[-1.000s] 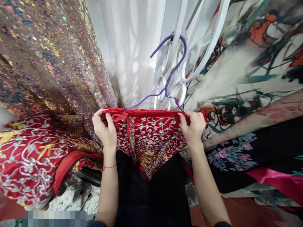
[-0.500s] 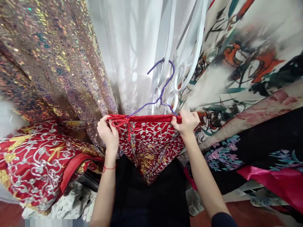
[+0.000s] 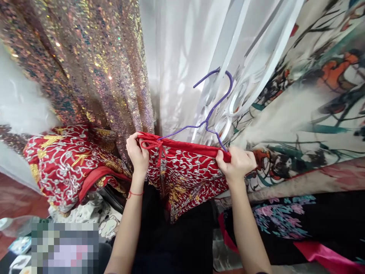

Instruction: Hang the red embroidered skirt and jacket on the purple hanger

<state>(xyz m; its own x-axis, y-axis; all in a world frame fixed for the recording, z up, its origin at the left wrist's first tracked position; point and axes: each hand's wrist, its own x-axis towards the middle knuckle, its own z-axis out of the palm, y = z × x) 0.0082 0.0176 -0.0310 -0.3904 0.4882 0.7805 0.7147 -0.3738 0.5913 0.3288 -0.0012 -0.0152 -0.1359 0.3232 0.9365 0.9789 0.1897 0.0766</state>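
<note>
A red skirt (image 3: 191, 163) with silver and gold embroidery hangs stretched between my two hands by its plain red waistband. My left hand (image 3: 138, 154) is closed on the waistband's left end, beside a tied red drawstring bow (image 3: 159, 146). Closed round the other end is my right hand (image 3: 235, 163), lower than the left, so the waistband slants down to the right. A purple hanger (image 3: 205, 123) rises from behind the waistband, its hook pointing left. The hanger's lower part is hidden inside or behind the skirt.
Left of me, another red embroidered garment (image 3: 71, 163) lies on a pile. A sequined cloth (image 3: 99, 64) hangs behind it. White scrolled metalwork (image 3: 242, 76) stands ahead, beside patterned fabric (image 3: 308, 125). A black floral garment (image 3: 282, 220) is at right, a plastic bottle (image 3: 19, 225) lower left.
The waistband has gone from level to slanting, its right end lower. Hands, skirt and hanger sit further right in view, and the view itself has shifted, showing more at lower left.
</note>
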